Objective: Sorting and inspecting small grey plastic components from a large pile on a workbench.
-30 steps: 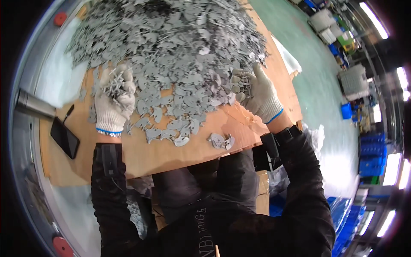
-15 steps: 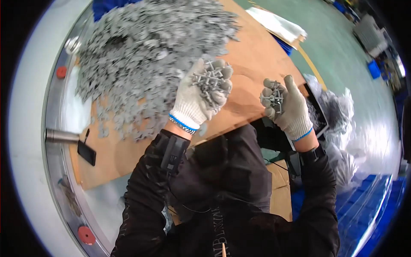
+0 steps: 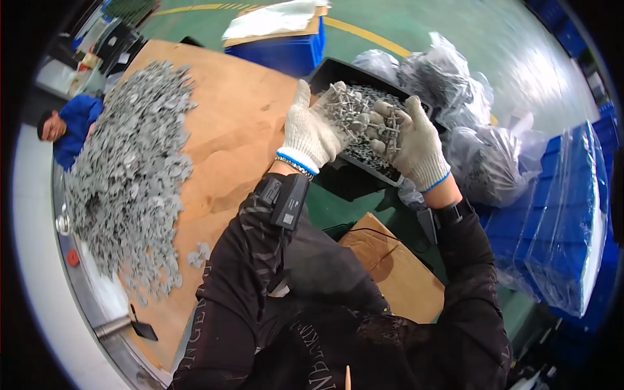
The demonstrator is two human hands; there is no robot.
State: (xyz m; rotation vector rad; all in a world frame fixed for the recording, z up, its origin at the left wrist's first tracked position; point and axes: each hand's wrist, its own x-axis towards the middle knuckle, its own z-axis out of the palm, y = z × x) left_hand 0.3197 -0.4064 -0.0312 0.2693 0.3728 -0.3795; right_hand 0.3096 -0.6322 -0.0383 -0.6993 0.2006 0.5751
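My left hand (image 3: 312, 133) and my right hand (image 3: 413, 144), both in white knit gloves, are held side by side over a black bin (image 3: 331, 70). Each is closed around a bunch of small grey metal parts (image 3: 354, 107). The bin holds more of the same grey parts (image 3: 372, 151). A wide heap of grey parts (image 3: 130, 169) covers the brown board (image 3: 227, 130) to my left.
Clear plastic bags (image 3: 448, 78) bulge behind the bin. Blue crates under plastic film (image 3: 559, 214) stand at the right. A blue crate topped with cardboard (image 3: 286, 45) sits at the back, a cardboard box (image 3: 390, 273) lies by my knees, and a person in blue (image 3: 68, 127) is at the far left.
Both hands scooped parts off the heap on the board, lifted them and swung right. They now hold the bunches together over the black bin.
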